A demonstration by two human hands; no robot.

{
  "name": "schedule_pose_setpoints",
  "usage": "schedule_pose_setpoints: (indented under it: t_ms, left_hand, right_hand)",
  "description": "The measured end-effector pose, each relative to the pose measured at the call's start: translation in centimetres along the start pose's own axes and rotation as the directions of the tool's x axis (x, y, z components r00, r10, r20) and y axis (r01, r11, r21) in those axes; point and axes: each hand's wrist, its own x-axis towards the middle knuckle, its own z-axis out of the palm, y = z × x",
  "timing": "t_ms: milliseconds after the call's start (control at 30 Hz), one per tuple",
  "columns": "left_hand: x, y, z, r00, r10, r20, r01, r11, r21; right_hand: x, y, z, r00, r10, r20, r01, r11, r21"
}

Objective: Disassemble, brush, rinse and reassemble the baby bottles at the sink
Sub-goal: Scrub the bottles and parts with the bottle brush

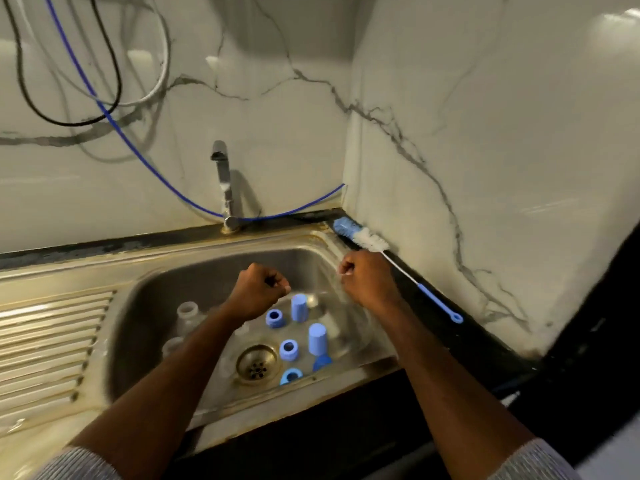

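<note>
Bottles (187,317) at nine o'clock, caps (298,307) and rings (288,349) near the drain — disassembly done. My left hand (258,289) and right hand (363,277) hover fisted, empty; brush (363,237) at two o'clock untouched.

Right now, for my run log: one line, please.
hands: left, right fisted above sink | bottle brush on ledge | blue caps in basin

Beside the drain (257,364), the clear bottles (187,315) are partly hidden behind the left forearm. Whether anything is pinched in the right hand (363,277) cannot be told. The cables (104,64) and both sleeves are cut off by the picture's edges.
</note>
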Motion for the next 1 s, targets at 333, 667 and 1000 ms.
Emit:
schedule_pose_setpoints:
  t_ms: [333, 667, 1000]
  left_hand:
    - [2.6, 9.4, 7.7, 0.968, 0.184, 0.168, -0.173, 0.982, -0.081]
    - [1.4, 4.8, 1.4, 0.995, 0.088, 0.041, -0.091, 0.992, 0.088]
    - [-3.0, -7.7, -10.0, 0.963, -0.231, -0.136, 0.267, 0.858, 0.438]
  right_hand:
    - [-3.8, 7.3, -7.1, 0.955, 0.297, -0.003, -0.270, 0.865, -0.424]
    - [-2.8, 2.0, -3.0, 0.993, -0.040, -0.113, -0.014, 0.897, -0.441]
    - [0.8, -7.4, 4.4, 0.976, -0.173, 0.129, 0.188, 0.976, -0.112]
